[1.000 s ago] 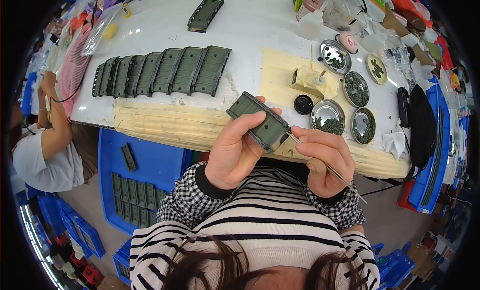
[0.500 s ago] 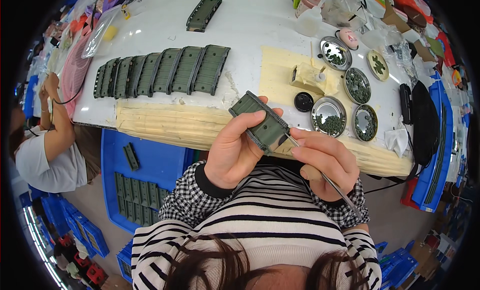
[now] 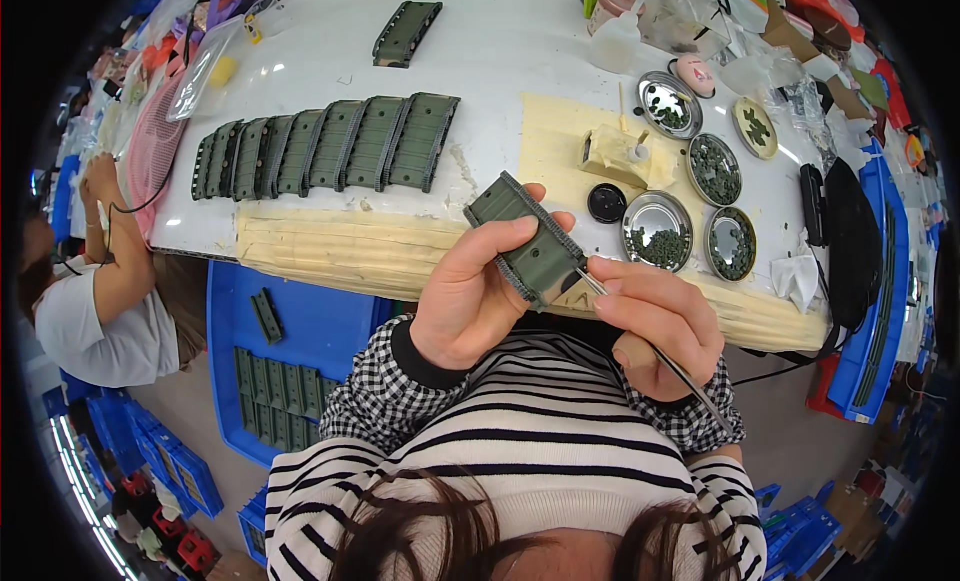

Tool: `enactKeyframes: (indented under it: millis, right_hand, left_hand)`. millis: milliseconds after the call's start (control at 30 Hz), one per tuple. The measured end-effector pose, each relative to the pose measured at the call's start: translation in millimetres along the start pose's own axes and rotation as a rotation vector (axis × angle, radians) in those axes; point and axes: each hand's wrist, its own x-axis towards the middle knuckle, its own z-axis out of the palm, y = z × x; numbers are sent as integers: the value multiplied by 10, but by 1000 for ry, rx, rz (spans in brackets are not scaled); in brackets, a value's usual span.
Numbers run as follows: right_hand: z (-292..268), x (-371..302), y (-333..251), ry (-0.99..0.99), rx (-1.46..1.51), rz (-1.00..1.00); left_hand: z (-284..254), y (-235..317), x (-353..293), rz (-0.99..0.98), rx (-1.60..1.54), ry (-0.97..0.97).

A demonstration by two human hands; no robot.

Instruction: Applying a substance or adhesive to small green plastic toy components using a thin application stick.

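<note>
My left hand (image 3: 475, 291) is closed around a dark green ribbed plastic piece (image 3: 527, 243) with toothed long edges, its thumb lying across the face. Between the fingers of my right hand (image 3: 665, 326) is a slim metal tweezers-like tool (image 3: 690, 381). The tool's tip touches the lower right end of the green piece, near a dark patch; whether anything tiny sits at the tip is too small to tell. A tan covering wraps one right finger. On the table to the left stands a row of similar green pieces (image 3: 340, 146), and one more piece (image 3: 407, 33) lies farther back.
Right of my hands are round metal dishes (image 3: 657, 231) of small green parts, a black cap-like dish (image 3: 606, 203) and a taped block (image 3: 615, 156). A blue tray (image 3: 225, 381) with green pieces sits below the table's left side. Another person (image 3: 110, 311) works at far left.
Both hands, with the green piece and the tool, have shifted very slightly to the right in the picture. The grip and the tool's contact look the same.
</note>
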Motion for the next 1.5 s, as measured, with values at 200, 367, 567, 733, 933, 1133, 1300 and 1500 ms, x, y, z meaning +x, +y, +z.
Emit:
enactKeyframes:
  millis: [200, 367, 567, 733, 933, 1133, 1300, 1500]
  right_hand:
    - [-9, 4, -37, 8, 26, 9]
    - [-12, 8, -33, 2, -2, -1]
    - [-5, 49, -78, 31, -58, -12]
    - [-4, 80, -85, 8, -90, -39]
    - [-8, 70, -65, -3, -90, -63]
    - [2, 50, -38, 116, -61, 1]
    - [10, -4, 32, 459, 54, 61]
    - [20, -108, 129, 459, 89, 151]
  left_hand:
    - [7, 18, 10, -8, 17, -7]
    - [47, 6, 14, 24, 84, 46]
    - [17, 16, 15, -4, 29, 10]
    - [17, -21, 4, 17, -6, 49]
    - [14, -15, -10, -2, -18, 46]
    - [112, 95, 44, 49, 108, 14]
    - [77, 233, 86, 113, 47, -58]
    - [-37, 254, 109, 181, -181, -138]
